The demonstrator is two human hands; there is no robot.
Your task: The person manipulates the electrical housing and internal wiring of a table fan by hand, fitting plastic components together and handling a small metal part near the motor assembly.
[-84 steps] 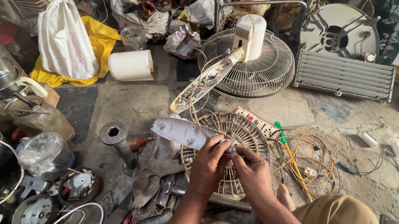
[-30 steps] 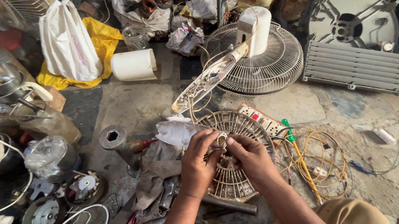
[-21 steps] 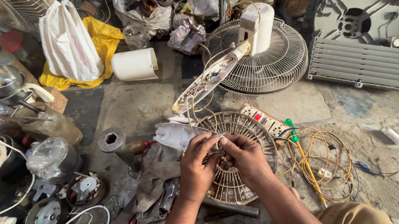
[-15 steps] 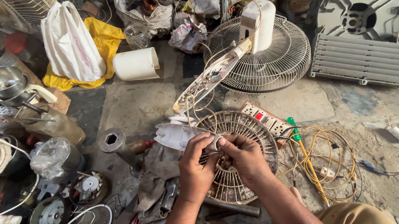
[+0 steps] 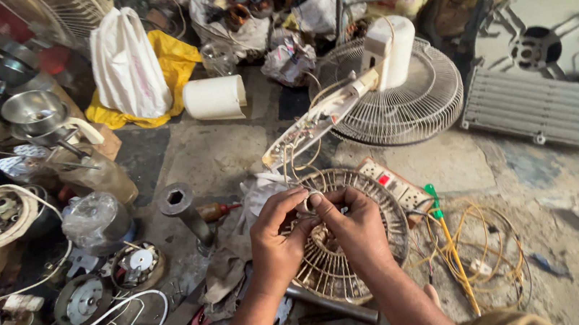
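Note:
My left hand point(image 5: 278, 241) and my right hand point(image 5: 356, 226) meet fingertip to fingertip over a round wire fan guard point(image 5: 378, 187) lying on the floor. Together they pinch a small pale ring-shaped part point(image 5: 305, 203) between thumbs and fingers. Thin wires run up from the hands to the long white neck point(image 5: 314, 120) of a dismantled fan, which leans across toward a white motor housing point(image 5: 390, 48) and a second fan grille point(image 5: 406, 98) behind it.
A power strip point(image 5: 397, 185), a green-handled screwdriver point(image 5: 433, 200) and yellow wire coils point(image 5: 484, 245) lie to the right. A metal socket tool point(image 5: 182, 205), motor parts point(image 5: 134, 264), steel pots point(image 5: 33, 112) and white cable crowd the left. A white roll point(image 5: 214, 98) and a white bag point(image 5: 122, 65) sit at the back.
Both hands have moved up from the guard's middle to its near-left rim and closed together on the small ring. The view has shifted slightly downward and left.

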